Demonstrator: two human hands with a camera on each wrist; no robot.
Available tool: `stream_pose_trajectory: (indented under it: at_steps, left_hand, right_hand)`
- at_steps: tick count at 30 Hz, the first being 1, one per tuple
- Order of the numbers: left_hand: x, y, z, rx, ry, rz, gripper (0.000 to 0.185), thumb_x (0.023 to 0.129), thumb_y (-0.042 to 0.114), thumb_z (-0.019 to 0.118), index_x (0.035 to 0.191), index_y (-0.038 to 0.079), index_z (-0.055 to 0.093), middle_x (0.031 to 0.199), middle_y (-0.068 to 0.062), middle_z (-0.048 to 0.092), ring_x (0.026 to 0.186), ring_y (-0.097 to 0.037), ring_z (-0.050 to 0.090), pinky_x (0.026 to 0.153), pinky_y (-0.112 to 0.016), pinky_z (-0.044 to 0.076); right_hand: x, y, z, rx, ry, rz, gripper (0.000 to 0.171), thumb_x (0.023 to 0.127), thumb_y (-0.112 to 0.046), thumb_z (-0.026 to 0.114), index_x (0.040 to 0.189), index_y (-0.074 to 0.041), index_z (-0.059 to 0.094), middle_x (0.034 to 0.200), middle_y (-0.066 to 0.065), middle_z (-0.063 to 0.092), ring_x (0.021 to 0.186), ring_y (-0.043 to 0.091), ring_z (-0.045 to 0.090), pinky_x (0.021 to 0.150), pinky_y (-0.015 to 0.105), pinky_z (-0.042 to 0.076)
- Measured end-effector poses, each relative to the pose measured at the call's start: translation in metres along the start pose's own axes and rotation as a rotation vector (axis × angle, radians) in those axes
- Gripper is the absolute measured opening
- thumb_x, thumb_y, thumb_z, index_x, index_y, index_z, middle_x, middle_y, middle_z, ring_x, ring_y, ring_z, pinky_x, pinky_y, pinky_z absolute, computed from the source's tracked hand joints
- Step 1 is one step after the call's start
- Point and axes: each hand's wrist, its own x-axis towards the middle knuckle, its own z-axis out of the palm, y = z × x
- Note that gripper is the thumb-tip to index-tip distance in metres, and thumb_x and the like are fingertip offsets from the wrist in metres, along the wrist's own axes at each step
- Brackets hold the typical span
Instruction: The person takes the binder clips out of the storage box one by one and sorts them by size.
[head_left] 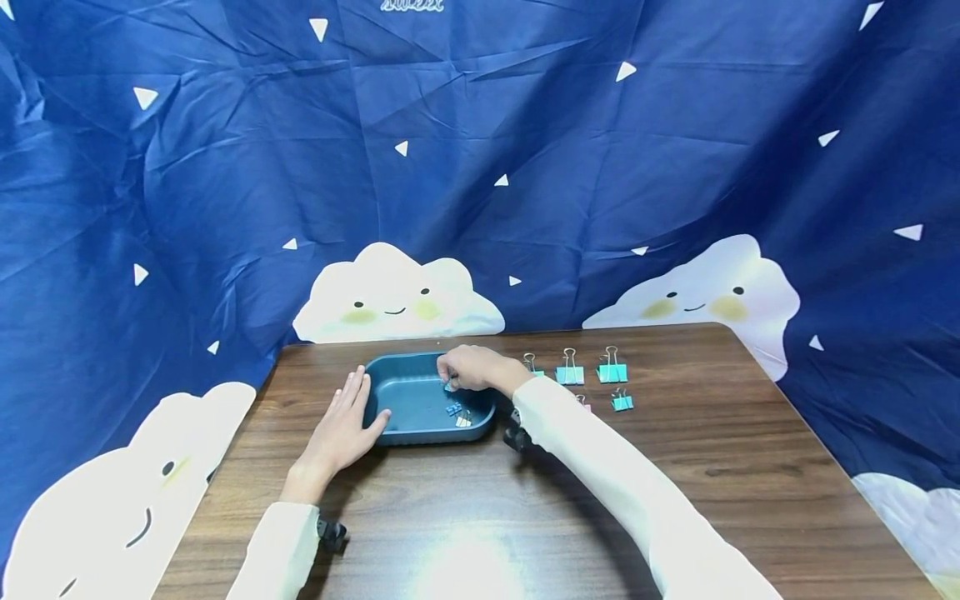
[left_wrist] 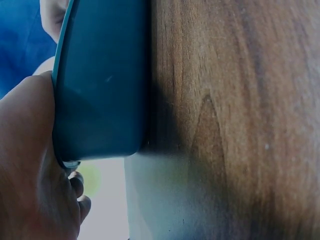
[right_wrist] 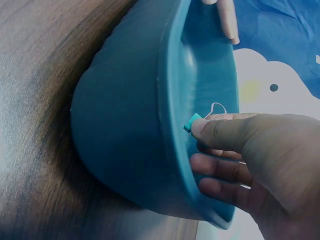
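Pinching a small teal clip (right_wrist: 192, 122) over the tray (head_left: 397, 433).
Right hand (head_left: 468, 368) pinching it; left hand (head_left: 341, 429) spread flat against tray's side on tabletop (head_left: 675, 467).

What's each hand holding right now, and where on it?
Right hand pinches a small teal binder clip by its body, over the tray. Left hand holds nothing, resting against the tray's side.

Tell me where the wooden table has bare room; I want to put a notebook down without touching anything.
The near strip of the brown wooden table between the two sleeves is bare, as is the right side below the teal binder clips. It is crowded around the blue plastic tray, flanked by the left hand and right hand.
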Motion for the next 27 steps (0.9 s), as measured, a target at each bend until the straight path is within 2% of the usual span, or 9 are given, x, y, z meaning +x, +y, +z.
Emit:
stream_pose_trajectory:
  at_steps: [6, 19, 27]
  left_hand:
    - [-0.001, -0.001, 0.0, -0.009, -0.001, 0.002, 0.086, 0.109, 0.044, 0.056, 0.167, -0.007, 0.019, 0.179, -0.022, 0.011, 0.166, -0.043, 0.014, 0.135, -0.06, 0.017]
    - [-0.002, 0.001, -0.002, -0.028, -0.003, -0.001, 0.086, 0.109, 0.044, 0.056, 0.167, -0.007, 0.018, 0.179, -0.023, 0.01, 0.166, -0.042, 0.012, 0.135, -0.06, 0.015]
    - [-0.002, 0.0, -0.001, -0.016, -0.014, 0.001, 0.088, 0.109, 0.048, 0.053, 0.168, -0.007, 0.017, 0.179, -0.022, 0.008, 0.166, -0.042, 0.011, 0.136, -0.059, 0.014]
  right_hand:
    - [-0.009, 0.002, -0.003, 0.009, 0.049, -0.013, 0.005, 0.102, -0.018, 0.073, 0.101, -0.024, 0.073, 0.103, -0.008, 0.072, 0.094, 0.013, 0.064, 0.089, 0.035, 0.057]
    - [-0.039, 0.013, -0.015, 0.086, 0.209, -0.093, 0.003, 0.101, -0.021, 0.073, 0.101, -0.021, 0.076, 0.094, -0.01, 0.071, 0.084, 0.011, 0.061, 0.079, 0.032, 0.055]
    - [-0.063, 0.024, -0.025, 0.098, 0.285, -0.076, 0.003, 0.101, -0.022, 0.075, 0.1, -0.024, 0.076, 0.095, -0.011, 0.074, 0.083, 0.008, 0.063, 0.08, 0.033, 0.056]
